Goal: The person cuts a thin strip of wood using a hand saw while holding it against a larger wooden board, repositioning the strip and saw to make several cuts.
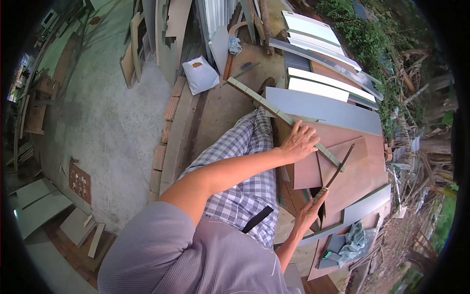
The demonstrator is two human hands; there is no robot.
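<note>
My left hand (299, 142) is closed over a long, narrow greenish strip (267, 105), marked at intervals along its length. The strip slants from beside my legs across brown boards, its lower right end over the board surface. Nearer my body, my right hand (312, 209) is wrapped around the handle of a long, thin, dark blade (341, 165). That blade is slightly curved and points up and away to the right, its tip close to the strip's end. Under both lies a brown panel (355, 161).
Grey and white panels (328, 105) lie stacked ahead on the right. A white bag (200, 75) sits by the brick edging (171, 108). Sheets lean upright at the back (166, 44). A bluish cloth (354, 242) lies at lower right, and plants (387, 44) border the right side.
</note>
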